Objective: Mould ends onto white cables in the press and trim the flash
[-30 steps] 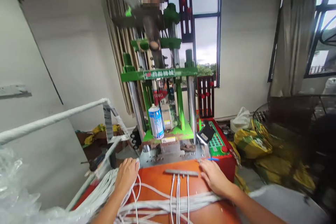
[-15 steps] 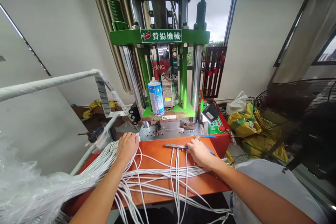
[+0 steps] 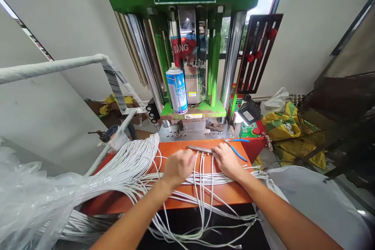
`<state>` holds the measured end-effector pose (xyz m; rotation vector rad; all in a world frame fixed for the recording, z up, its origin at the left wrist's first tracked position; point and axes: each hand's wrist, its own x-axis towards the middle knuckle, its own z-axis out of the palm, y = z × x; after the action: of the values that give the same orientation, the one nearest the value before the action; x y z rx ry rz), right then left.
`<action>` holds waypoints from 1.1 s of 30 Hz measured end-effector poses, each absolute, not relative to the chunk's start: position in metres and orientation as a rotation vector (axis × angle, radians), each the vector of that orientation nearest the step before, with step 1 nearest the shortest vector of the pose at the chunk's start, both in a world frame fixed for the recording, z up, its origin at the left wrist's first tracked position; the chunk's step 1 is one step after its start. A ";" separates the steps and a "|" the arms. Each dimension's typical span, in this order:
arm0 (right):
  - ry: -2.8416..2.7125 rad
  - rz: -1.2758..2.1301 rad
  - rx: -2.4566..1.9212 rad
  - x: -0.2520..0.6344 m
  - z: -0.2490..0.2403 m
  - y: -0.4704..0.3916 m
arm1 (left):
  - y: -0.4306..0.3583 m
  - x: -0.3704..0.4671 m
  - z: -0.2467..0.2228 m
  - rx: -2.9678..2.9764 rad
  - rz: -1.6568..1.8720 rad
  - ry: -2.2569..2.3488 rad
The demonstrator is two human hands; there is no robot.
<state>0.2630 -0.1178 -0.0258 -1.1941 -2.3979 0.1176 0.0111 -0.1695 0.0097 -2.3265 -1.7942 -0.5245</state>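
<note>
White cable bundle (image 3: 137,160) — front-left of green press (image 3: 216,62). Left hand (image 3: 177,168) before press, curled, blurred; can't tell if gripping. Metal bar (image 3: 202,150) before press, white cables (image 3: 212,168) running off it. Right hand (image 3: 227,160) — fingers bent at bar's right end, grip unclear. Blue-handled pliers (image 3: 240,140) front-right of press.
</note>
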 end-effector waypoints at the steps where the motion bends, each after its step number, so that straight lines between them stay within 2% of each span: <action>1: -2.386 0.126 -1.200 0.263 -0.026 -0.117 | -0.177 0.035 0.005 -2.372 -0.485 -1.805; 5: -2.351 0.153 -1.218 0.266 -0.027 -0.115 | -0.183 0.089 -0.006 -2.383 -0.347 -1.955; 14: -2.276 0.220 -1.225 0.270 -0.036 -0.112 | -0.166 0.081 0.003 -2.380 -0.181 -2.104; 33: -2.242 0.156 -1.199 0.269 -0.031 -0.119 | -0.159 0.078 0.016 -2.525 -0.305 -2.230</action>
<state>0.2690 -0.1190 -0.0307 -1.1993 -2.2417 0.1558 0.0777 -0.1593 0.0163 -2.5248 -2.2300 -0.3048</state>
